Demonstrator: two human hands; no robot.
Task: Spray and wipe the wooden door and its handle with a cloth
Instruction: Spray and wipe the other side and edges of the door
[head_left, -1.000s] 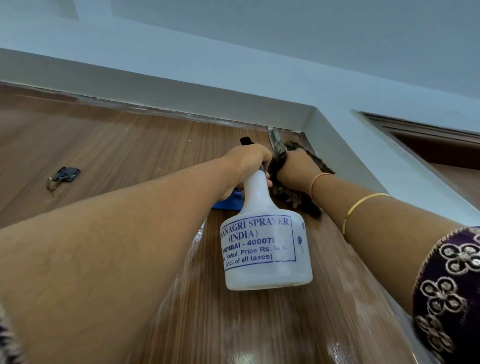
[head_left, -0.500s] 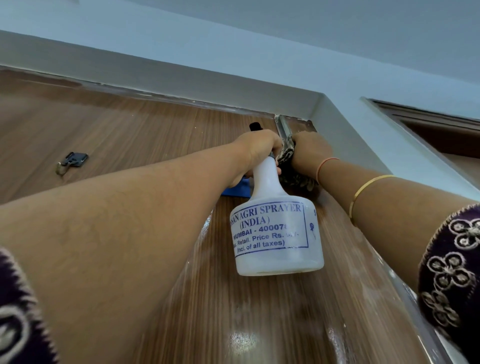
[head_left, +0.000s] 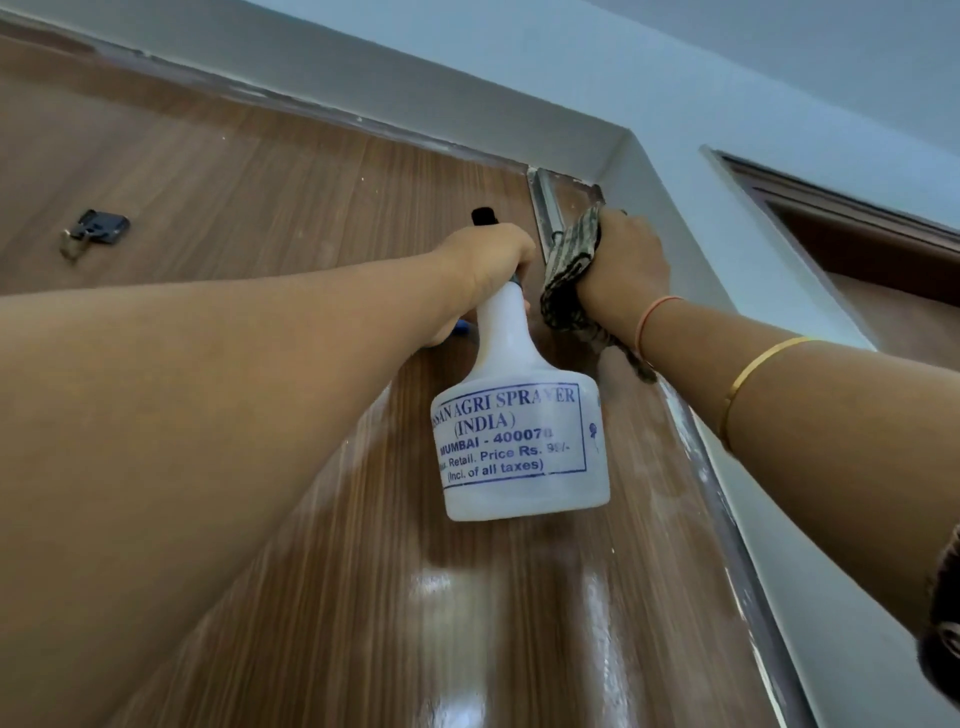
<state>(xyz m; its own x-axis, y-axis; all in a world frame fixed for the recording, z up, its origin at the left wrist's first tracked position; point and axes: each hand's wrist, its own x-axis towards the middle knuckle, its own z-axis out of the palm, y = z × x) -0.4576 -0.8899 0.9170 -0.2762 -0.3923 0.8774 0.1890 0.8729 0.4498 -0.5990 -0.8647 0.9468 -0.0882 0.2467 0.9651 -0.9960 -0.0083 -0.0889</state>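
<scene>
Spray bottle (head_left: 522, 441): "AGRI SPRAYER (INDIA)"

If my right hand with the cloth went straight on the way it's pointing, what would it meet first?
Probably the grey frame at the top corner of the wooden door; the right hand, gripping the cloth, is close below it, though depth is unclear.

Right hand (head_left: 626, 260) and cloth (head_left: 569, 270) climbed the door (head_left: 291, 197) — nearer its top corner.
</scene>
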